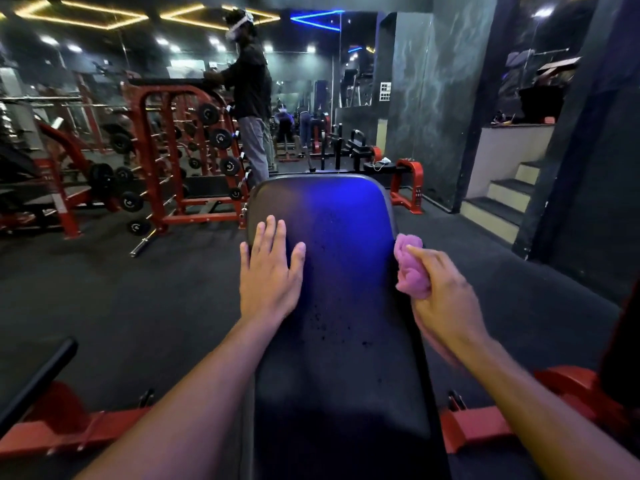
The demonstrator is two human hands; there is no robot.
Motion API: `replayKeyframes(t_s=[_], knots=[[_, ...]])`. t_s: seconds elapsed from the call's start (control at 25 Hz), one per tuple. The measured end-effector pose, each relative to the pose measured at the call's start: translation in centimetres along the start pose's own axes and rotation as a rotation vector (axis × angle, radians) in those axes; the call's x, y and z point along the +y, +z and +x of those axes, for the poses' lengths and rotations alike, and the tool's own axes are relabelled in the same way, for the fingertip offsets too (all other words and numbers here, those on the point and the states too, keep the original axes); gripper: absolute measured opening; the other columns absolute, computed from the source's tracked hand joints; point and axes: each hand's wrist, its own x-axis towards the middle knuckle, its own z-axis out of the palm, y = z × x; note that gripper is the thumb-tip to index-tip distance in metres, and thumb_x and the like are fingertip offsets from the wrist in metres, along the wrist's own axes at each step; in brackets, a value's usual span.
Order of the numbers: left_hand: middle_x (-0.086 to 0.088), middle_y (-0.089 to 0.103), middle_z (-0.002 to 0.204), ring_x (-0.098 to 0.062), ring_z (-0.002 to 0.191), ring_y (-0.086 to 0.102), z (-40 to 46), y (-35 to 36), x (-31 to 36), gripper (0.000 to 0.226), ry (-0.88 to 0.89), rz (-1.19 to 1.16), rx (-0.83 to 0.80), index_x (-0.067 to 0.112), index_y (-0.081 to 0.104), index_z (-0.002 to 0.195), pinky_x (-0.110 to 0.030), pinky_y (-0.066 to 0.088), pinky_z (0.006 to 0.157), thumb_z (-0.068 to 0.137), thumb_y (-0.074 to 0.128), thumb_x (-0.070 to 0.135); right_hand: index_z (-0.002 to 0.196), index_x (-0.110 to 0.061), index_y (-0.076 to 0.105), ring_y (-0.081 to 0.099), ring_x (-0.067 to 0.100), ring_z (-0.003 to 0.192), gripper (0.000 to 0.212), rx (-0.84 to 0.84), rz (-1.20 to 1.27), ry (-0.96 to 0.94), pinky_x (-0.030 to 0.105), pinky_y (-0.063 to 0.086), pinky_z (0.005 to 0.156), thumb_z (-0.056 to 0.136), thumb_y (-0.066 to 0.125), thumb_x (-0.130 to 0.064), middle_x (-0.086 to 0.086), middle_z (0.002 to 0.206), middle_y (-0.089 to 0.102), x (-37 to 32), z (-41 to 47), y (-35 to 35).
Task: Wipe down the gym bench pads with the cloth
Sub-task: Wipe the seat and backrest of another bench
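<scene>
Beside glossy rounded pad (346, 258), crumpled cloth (410, 268)

Left hand (272, 271) flat, right hand (440, 292) clenched

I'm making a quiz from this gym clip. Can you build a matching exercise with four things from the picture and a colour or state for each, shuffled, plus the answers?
Column one:
1. left hand
2. right hand
3. cloth
4. bench pad

Column two:
A. pink, bunched up at the pad's right edge
B. black, with a blue light reflection
C. fingers straight, flat on the pad
D. fingers curled round the cloth

Pairs: 1-C, 2-D, 3-A, 4-B
</scene>
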Motion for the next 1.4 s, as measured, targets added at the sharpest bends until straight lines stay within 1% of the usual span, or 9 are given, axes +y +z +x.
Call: replayKeyframes(t_s=[0.08, 0.2, 0.32, 0.4, 0.56, 0.72, 1.08, 1.2, 1.4], knots=[[0.001, 0.006, 0.175, -0.013, 0.161, 0.001, -3.2, -1.2, 0.5, 0.068, -0.013, -0.075, -0.073, 0.02, 0.018, 0.166, -0.04, -0.003, 0.13, 0.108, 0.025, 0.055, 0.139, -0.026, 0.053, 0.061, 0.023, 0.111, 0.055, 0.011, -0.098, -0.09, 0.048, 0.059, 0.082, 0.089, 0.075, -0.024, -0.002, 0.137, 0.052, -1.8, 0.0, -2.2], [0.006, -0.003, 0.174, -0.011, 0.16, -0.007, -8.5, -0.5, -0.3, 0.082, 0.208, 0.126, -0.133, 0.024, 0.011, 0.167, -0.033, -0.007, 0.128, 0.098, 0.008, 0.069, 0.142, -0.018, 0.055, 0.056, 0.031, 0.122, 0.069, -0.045, -0.255, -0.311, 0.045, 0.058, 0.091, 0.078, 0.082, -0.02, 0.01, 0.148, 0.047, -4.8, -0.8, -1.7], [0.003, -0.003, 0.174, -0.014, 0.161, -0.006, -9.6, 1.1, -2.0, 0.078, 0.245, 0.274, -0.091, 0.019, 0.014, 0.167, -0.037, -0.003, 0.13, 0.103, 0.011, 0.064, 0.148, -0.027, 0.048, 0.043, 0.033, 0.139, 0.067, -0.222, -0.486, -0.44, 0.058, 0.045, 0.104, 0.085, 0.057, -0.048, 0.007, 0.16, 0.039, -4.9, -1.8, 2.0], [-0.003, 0.006, 0.175, -0.018, 0.161, 0.001, -10.1, 2.1, -2.7, 0.072, 0.277, 0.338, -0.04, 0.015, 0.018, 0.166, -0.044, 0.009, 0.13, 0.107, 0.023, 0.056, 0.154, -0.035, 0.037, 0.029, 0.03, 0.149, 0.069, -0.243, -0.538, -0.443, 0.06, 0.03, 0.113, 0.089, 0.042, -0.059, -0.001, 0.166, 0.028, -4.2, -0.8, 3.9], [-0.005, 0.013, 0.174, -0.02, 0.161, 0.01, -9.7, 2.9, -3.3, 0.071, 0.33, 0.323, 0.045, 0.012, 0.023, 0.165, -0.047, 0.014, 0.128, 0.106, 0.031, 0.052, 0.153, -0.039, 0.034, 0.022, 0.03, 0.152, 0.062, -0.167, -0.523, -0.313, 0.064, 0.021, 0.117, 0.095, 0.031, -0.059, -0.004, 0.167, 0.024, -5.3, 11.0, 6.4], [-0.005, 0.014, 0.174, -0.02, 0.161, 0.011, -9.8, 2.9, -3.4, 0.07, 0.339, 0.331, 0.067, 0.012, 0.026, 0.164, -0.048, 0.016, 0.128, 0.105, 0.033, 0.05, 0.146, -0.037, 0.042, 0.034, 0.032, 0.143, 0.052, -0.158, -0.458, -0.171, 0.063, 0.022, 0.115, 0.1, 0.029, -0.056, -0.002, 0.158, 0.039, -6.6, 19.3, 7.2], [-0.005, 0.015, 0.174, -0.021, 0.16, 0.014, -10.1, 2.9, -3.4, 0.07, 0.347, 0.339, 0.076, 0.011, 0.027, 0.163, -0.049, 0.019, 0.127, 0.103, 0.037, 0.043, 0.144, -0.031, 0.052, 0.04, 0.025, 0.142, 0.064, -0.222, -0.417, -0.43, 0.055, 0.03, 0.112, 0.084, 0.048, -0.053, -0.004, 0.156, 0.044, -4.3, -1.2, 5.2], [-0.006, 0.017, 0.173, -0.021, 0.16, 0.014, -10.0, 2.8, -3.4, 0.071, 0.347, 0.344, 0.079, 0.01, 0.028, 0.163, -0.048, 0.018, 0.128, 0.102, 0.038, 0.043, 0.141, -0.033, 0.054, 0.043, 0.025, 0.14, 0.059, -0.15, -0.453, -0.42, 0.058, 0.034, 0.109, 0.085, 0.047, -0.05, -0.003, 0.153, 0.048, -3.8, 7.7, 5.7], [-0.005, 0.017, 0.173, -0.02, 0.161, 0.013, -9.9, 2.9, -3.5, 0.07, 0.343, 0.332, 0.079, 0.011, 0.027, 0.164, -0.046, 0.015, 0.128, 0.103, 0.038, 0.045, 0.14, -0.038, 0.05, 0.041, 0.026, 0.142, 0.047, -0.095, -0.398, -0.173, 0.056, 0.032, 0.112, 0.098, 0.035, -0.053, -0.005, 0.153, 0.048, -4.1, 19.6, 7.1]])
